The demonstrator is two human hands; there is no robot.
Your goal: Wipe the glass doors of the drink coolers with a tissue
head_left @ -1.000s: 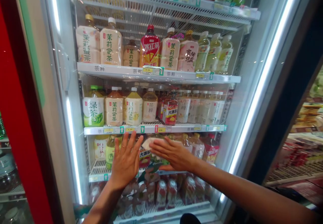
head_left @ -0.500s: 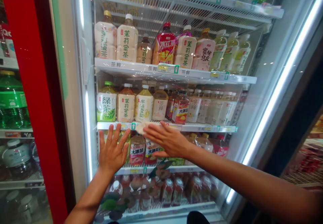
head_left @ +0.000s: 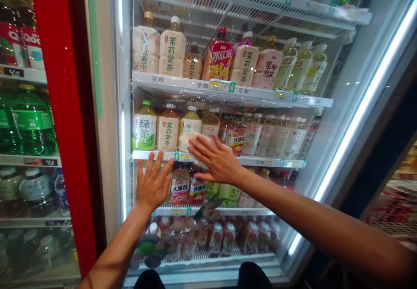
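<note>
In the head view, I'm watching the right hand [head_left: 217, 159] pressing a white cloth [head_left: 186, 141] against the glass door [head_left: 234, 100] under nearly straight, barely parted fingers; the partly hidden cloth is pointing its long axis toward ten o'clock, lying at two from the left hand [head_left: 153, 187], whose empty fingers are spreading wide. From there, a green-capped bottle [head_left: 144, 127] is reading 绿茶 at twelve, a pink-labelled bottle [head_left: 180, 187] 大冰茶 at three.

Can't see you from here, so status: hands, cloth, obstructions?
Right hand flat over white cloth, against glass door. Left hand spread, lower alongside. Nothing seen blocking the cloth.
</note>
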